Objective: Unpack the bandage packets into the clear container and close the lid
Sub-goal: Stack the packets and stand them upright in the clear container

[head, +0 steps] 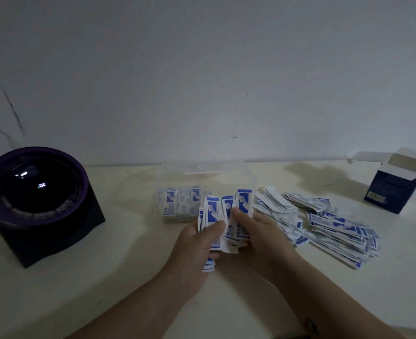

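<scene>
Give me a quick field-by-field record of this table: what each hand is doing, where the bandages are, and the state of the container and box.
left hand: gripping a bundle of bandage packets
right hand: gripping the same bundle
clear container: lid off or open, some packets stood inside at left
loose pile: on table, right of the hands
cardboard box: far right, flaps open
dark round device: far left

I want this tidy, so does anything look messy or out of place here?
Yes: loose bandage packets lie sprawled on the table right of the clear container, unlike the upright rows inside.
</scene>
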### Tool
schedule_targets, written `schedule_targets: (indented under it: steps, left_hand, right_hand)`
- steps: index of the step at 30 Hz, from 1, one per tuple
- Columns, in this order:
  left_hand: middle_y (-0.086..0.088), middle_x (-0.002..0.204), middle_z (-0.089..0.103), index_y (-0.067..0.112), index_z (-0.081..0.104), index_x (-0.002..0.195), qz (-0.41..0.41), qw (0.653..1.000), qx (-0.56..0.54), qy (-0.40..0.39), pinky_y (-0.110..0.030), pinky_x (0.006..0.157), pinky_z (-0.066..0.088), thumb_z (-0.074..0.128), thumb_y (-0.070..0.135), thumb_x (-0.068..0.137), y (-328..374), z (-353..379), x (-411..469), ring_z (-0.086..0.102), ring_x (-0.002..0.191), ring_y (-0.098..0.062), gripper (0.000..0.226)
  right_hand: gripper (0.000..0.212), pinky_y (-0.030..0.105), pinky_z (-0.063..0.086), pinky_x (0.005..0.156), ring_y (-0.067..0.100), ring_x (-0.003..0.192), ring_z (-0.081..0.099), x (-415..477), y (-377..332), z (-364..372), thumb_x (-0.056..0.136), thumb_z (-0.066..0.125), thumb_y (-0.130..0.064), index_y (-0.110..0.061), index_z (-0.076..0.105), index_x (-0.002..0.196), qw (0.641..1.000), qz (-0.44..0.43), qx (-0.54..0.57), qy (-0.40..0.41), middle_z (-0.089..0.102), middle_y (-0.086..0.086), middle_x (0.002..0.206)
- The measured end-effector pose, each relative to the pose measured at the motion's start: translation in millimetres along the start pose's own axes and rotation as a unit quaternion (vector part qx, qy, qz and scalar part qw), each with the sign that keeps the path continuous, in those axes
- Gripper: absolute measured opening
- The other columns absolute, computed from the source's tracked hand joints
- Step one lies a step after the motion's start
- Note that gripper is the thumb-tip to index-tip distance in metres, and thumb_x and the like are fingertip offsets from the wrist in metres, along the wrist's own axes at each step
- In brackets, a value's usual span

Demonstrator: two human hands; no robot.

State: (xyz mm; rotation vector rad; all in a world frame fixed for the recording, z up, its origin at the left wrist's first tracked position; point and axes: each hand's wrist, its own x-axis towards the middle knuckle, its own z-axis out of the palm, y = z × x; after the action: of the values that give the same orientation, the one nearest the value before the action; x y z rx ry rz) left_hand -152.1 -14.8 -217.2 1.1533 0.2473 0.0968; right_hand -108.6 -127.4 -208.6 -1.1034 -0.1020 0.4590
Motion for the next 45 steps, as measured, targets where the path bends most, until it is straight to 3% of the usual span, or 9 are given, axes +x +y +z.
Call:
schedule_targets:
  steps: [9, 15, 23, 28, 32, 35, 39, 43, 45]
  left_hand:
    - [-0.014, 0.095, 0.073, 0.007, 0.066, 0.108, -0.011, 1.0, -0.025, 0.005, -0.029, 0.063, 0.056, 0.06, 0.01, 0.086, 1, -4, 4, 0.071, 0.079, -0.024, 0.023]
    - [-0.003, 0.054, 0.061, 0.003, 0.059, 0.088, -0.047, 0.992, -0.121, -0.009, -0.016, 0.041, 0.045, 0.048, 0.002, 0.092, 5, 0, 5, 0.055, 0.041, -0.009, 0.012]
    - [-0.018, 0.079, 0.07, -0.001, 0.065, 0.102, -0.098, 0.984, -0.142, -0.047, -0.019, 0.039, 0.045, 0.046, 0.02, 0.096, 3, 5, -3, 0.065, 0.054, -0.021, 0.03]
    - [-0.014, 0.106, 0.071, 0.016, 0.071, 0.107, -0.108, 0.988, -0.105, -0.034, -0.038, 0.077, 0.054, 0.048, 0.059, 0.079, 6, 4, -1, 0.069, 0.092, -0.027, 0.056]
    - [-0.013, 0.094, 0.074, 0.015, 0.071, 0.098, -0.111, 0.99, -0.073, -0.039, -0.031, 0.069, 0.054, 0.051, 0.041, 0.091, 8, 6, -6, 0.071, 0.081, -0.023, 0.034]
    - [-0.013, 0.092, 0.074, 0.012, 0.07, 0.103, -0.115, 0.989, -0.087, -0.034, -0.027, 0.063, 0.055, 0.049, 0.034, 0.095, 7, 3, -6, 0.072, 0.076, -0.021, 0.032]
    - [-0.01, 0.088, 0.07, 0.013, 0.064, 0.117, -0.081, 0.991, -0.106, -0.032, -0.027, 0.058, 0.053, 0.05, 0.021, 0.095, 10, 2, -2, 0.066, 0.072, -0.02, 0.028]
    - [-0.012, 0.079, 0.057, 0.0, 0.055, 0.121, -0.098, 0.988, -0.107, -0.057, -0.026, 0.051, 0.051, 0.053, 0.006, 0.089, 9, 1, 1, 0.056, 0.065, -0.021, 0.032]
    - [-0.015, 0.076, 0.061, -0.001, 0.058, 0.107, -0.098, 0.985, -0.077, -0.117, -0.027, 0.051, 0.051, 0.048, 0.0, 0.088, 10, 2, -2, 0.061, 0.065, -0.023, 0.021]
  right_hand:
    - [0.02, 0.029, 0.058, 0.064, 0.024, 0.079, 0.071, 1, -11, -16, 0.089, 0.057, -0.01, -0.001, 0.066, 0.104, 1.0, -0.004, -0.019, -0.003, 0.072, 0.017, 0.095]
    - [0.017, 0.027, 0.056, 0.053, 0.019, 0.06, 0.067, 1, -26, -22, 0.092, 0.049, -0.006, 0.0, 0.064, 0.095, 0.997, 0.029, 0.061, -0.029, 0.07, 0.014, 0.078]
    - [0.013, 0.03, 0.053, 0.049, 0.022, 0.06, 0.064, -9, -3, 5, 0.092, 0.055, -0.012, -0.007, 0.067, 0.096, 0.998, 0.041, -0.046, -0.033, 0.069, 0.013, 0.076]
    - [0.015, 0.035, 0.057, 0.065, 0.021, 0.077, 0.07, -8, 12, 21, 0.094, 0.054, -0.017, -0.016, 0.068, 0.099, 0.984, -0.075, -0.16, 0.026, 0.074, 0.008, 0.088]
    - [0.026, 0.039, 0.044, 0.094, 0.015, 0.104, 0.051, -8, 34, 24, 0.1, 0.037, -0.03, -0.028, 0.062, 0.106, 0.889, -0.206, -0.403, 0.068, 0.059, -0.002, 0.105]
    - [0.032, 0.034, 0.034, 0.106, 0.01, 0.116, 0.035, -8, 37, 23, 0.099, 0.037, -0.03, -0.029, 0.05, 0.128, 0.863, -0.228, -0.448, 0.052, 0.039, -0.009, 0.121]
    - [0.087, 0.015, 0.035, 0.103, -0.002, 0.128, 0.032, -12, 7, 8, 0.082, 0.06, -0.038, -0.033, 0.005, 0.149, 0.853, -0.217, -0.46, -0.119, 0.011, -0.023, 0.143]
    - [0.131, 0.018, 0.022, 0.112, -0.004, 0.141, -0.005, -15, -24, -6, 0.062, 0.081, -0.05, -0.044, -0.024, 0.14, 0.685, -0.239, -0.655, -0.212, -0.017, -0.028, 0.149]
    - [0.134, 0.025, 0.025, 0.112, 0.001, 0.142, -0.005, -10, -26, -5, 0.06, 0.082, -0.051, -0.048, -0.025, 0.139, 0.655, -0.242, -0.682, -0.22, -0.018, -0.025, 0.15]
